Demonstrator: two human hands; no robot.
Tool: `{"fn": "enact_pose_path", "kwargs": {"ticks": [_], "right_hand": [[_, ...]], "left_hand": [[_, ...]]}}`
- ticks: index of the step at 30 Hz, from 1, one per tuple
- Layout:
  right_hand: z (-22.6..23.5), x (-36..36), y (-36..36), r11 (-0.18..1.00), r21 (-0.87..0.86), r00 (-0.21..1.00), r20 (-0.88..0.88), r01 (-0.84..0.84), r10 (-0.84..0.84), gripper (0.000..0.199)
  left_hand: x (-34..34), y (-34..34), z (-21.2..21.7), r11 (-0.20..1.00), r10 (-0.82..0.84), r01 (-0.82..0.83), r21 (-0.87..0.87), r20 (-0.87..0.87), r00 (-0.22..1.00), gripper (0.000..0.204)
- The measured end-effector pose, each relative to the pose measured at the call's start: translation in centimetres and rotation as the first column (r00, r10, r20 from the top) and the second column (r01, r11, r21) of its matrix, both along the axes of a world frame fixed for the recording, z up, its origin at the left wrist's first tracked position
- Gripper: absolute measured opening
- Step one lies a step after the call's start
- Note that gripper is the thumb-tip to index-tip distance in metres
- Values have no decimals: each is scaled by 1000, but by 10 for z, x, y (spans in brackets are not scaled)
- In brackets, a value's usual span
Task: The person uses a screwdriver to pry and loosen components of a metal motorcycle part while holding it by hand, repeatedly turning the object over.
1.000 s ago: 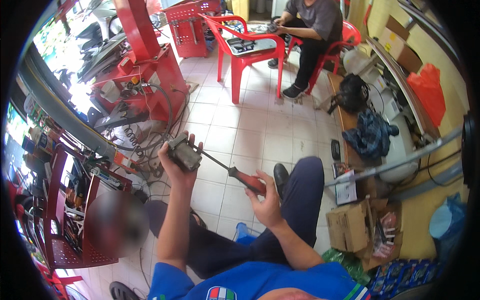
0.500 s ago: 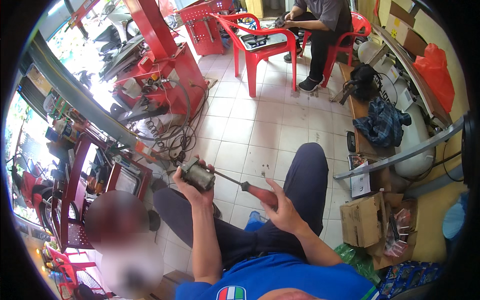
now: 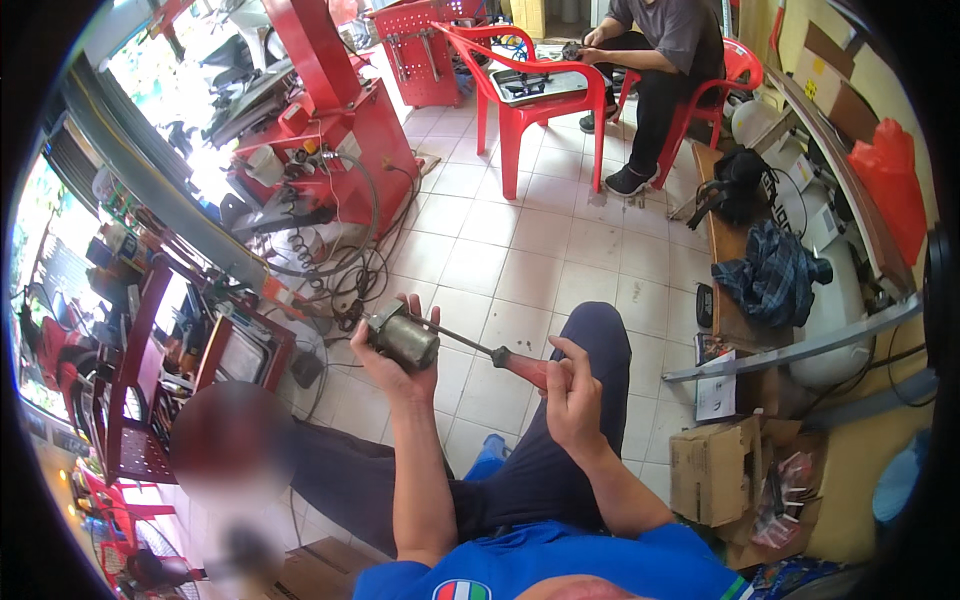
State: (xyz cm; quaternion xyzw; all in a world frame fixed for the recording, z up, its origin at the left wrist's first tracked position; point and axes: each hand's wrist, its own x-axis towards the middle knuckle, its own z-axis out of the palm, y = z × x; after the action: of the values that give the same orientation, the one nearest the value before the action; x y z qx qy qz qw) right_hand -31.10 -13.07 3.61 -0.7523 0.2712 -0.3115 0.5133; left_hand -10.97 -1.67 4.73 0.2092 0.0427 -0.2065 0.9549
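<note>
My left hand (image 3: 395, 355) grips a small grey cylindrical motor part (image 3: 402, 338), held up in front of me over my lap. My right hand (image 3: 570, 385) holds a screwdriver (image 3: 500, 358) by its red handle; the thin metal shaft runs left and its tip meets the motor part. I am seated, with dark trousers (image 3: 560, 440) and a blue shirt showing at the bottom of the view.
A red machine (image 3: 330, 130) with cables stands at the left on the tiled floor (image 3: 510, 250). A red plastic chair (image 3: 530, 90) is beyond, and a seated person (image 3: 660, 50) works behind it. Cardboard boxes (image 3: 715, 470) and a cluttered bench (image 3: 780, 270) are at the right.
Both hands with the motor part and screwdriver have shifted slightly lower and rightward in view as my head turned; the grip on both is unchanged.
</note>
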Motion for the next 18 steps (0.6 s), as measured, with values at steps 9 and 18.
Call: {"fn": "enact_pose_path", "kwargs": {"ticks": [9,18], "right_hand": [[4,13,-17,951,-130,951,-171,-280,256,53],[15,28,-2,878,-474,996,19,-68,87,44]], "left_hand": [[34,-4,-90,995,-68,55,-84,-170,983,57],[32,-9,-84,964,-102,14,-267,-317,943,58]]}}
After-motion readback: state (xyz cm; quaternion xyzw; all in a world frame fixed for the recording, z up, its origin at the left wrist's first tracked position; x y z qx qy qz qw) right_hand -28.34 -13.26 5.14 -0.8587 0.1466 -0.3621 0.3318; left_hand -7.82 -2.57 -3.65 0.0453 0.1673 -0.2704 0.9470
